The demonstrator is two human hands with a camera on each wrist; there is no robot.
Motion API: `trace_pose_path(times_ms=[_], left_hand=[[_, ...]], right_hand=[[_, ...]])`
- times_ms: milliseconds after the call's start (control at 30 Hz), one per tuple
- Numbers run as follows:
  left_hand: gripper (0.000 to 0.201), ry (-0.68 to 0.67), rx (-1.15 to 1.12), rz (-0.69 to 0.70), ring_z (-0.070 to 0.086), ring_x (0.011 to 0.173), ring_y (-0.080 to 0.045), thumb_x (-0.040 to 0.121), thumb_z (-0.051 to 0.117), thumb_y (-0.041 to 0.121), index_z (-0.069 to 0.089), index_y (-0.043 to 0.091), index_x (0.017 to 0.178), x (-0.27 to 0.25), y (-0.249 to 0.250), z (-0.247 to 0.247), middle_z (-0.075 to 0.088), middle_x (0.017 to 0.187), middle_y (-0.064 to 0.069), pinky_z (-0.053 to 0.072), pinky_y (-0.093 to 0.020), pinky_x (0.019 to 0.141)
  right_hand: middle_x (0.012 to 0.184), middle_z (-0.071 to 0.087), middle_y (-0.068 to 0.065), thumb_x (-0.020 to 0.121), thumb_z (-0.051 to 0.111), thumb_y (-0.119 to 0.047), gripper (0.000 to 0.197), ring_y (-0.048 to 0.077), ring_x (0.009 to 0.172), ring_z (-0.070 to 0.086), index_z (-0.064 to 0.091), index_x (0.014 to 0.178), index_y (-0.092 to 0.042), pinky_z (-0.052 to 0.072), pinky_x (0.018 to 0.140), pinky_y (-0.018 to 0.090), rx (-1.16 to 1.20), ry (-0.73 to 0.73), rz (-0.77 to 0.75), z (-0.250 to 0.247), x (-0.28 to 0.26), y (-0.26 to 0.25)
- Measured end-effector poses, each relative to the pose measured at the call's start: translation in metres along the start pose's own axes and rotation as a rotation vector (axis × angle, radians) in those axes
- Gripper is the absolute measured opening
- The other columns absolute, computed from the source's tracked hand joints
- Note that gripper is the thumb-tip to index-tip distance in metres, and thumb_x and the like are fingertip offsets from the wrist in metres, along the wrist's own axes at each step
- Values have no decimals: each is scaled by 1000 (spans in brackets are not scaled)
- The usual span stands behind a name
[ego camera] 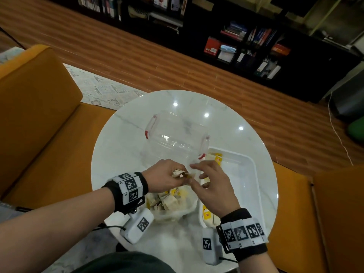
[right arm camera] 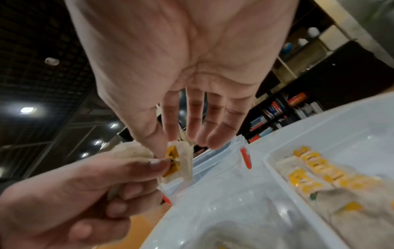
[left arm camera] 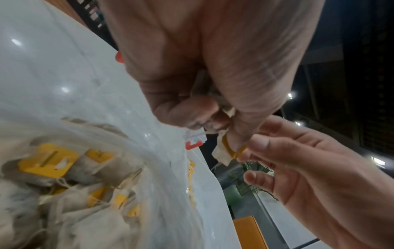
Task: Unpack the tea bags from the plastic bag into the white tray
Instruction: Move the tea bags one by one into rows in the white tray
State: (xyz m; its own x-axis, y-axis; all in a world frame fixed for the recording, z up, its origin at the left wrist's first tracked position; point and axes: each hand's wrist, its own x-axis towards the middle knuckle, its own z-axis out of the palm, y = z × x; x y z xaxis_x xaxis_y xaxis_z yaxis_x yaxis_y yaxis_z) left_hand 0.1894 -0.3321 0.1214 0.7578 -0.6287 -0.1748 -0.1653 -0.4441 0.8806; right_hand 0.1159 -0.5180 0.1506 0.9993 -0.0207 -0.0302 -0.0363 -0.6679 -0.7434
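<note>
Left hand [ego camera: 164, 177]: grip clutching a bunch of tea bags [ego camera: 180, 173] above the plastic bag [ego camera: 177, 203], left of the tray [ego camera: 249, 174]. Right hand [ego camera: 213, 187]: grip pinching one tea bag's tag [right arm camera: 171, 161], other fingers spread. Risk: tangled strings could drag extra bags out, dropping them onto the counter [ego camera: 122, 146] short of the tray.

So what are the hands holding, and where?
Left hand grips a bunch of tea bags; right hand pinches one tea bag's yellow tag.
</note>
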Motion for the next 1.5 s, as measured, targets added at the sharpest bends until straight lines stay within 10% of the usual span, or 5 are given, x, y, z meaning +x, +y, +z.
trace_pose_path(times_ms=[200,633,800,967,1500], left_hand=[[20,75,39,-2,66,86,-2,89,75,41,74,32,106,11,18,17,73,92,14,48,-21,77],[17,44,161,-34,61,73,-4,87,76,41,64,47,76,28,54,79,65,71,16,51,-29,71],[21,42,171,-94,64,86,-13,84,76,39,73,32,103,30,65,93,71,93,10,50,-27,76],[17,187,-100,-322,44,40,-8,87,67,14,71,23,101,27,65,101,54,66,13,38,-22,41],[17,219,-631,-501,61,68,-20,92,54,2,66,8,103,17,55,90,57,88,-12,49,-28,48]], right_hand=[[99,61,-14,85,80,-30,16,3,88,62,68,79,-39,50,66,14,6,22,7,-28,0,26],[109,70,-21,87,80,-28,31,-1,94,66,70,116,-35,54,75,16,139,-139,48,-76,-28,75],[81,73,-14,88,76,-27,8,0,79,67,71,87,-34,49,71,12,0,-135,56,-86,-31,92],[81,72,-13,88,71,-25,8,2,78,65,67,86,-31,40,61,9,-132,-227,222,-83,-33,120],[79,77,8,86,74,-8,13,20,78,77,68,87,-19,64,79,35,-206,-659,485,-48,-19,157]])
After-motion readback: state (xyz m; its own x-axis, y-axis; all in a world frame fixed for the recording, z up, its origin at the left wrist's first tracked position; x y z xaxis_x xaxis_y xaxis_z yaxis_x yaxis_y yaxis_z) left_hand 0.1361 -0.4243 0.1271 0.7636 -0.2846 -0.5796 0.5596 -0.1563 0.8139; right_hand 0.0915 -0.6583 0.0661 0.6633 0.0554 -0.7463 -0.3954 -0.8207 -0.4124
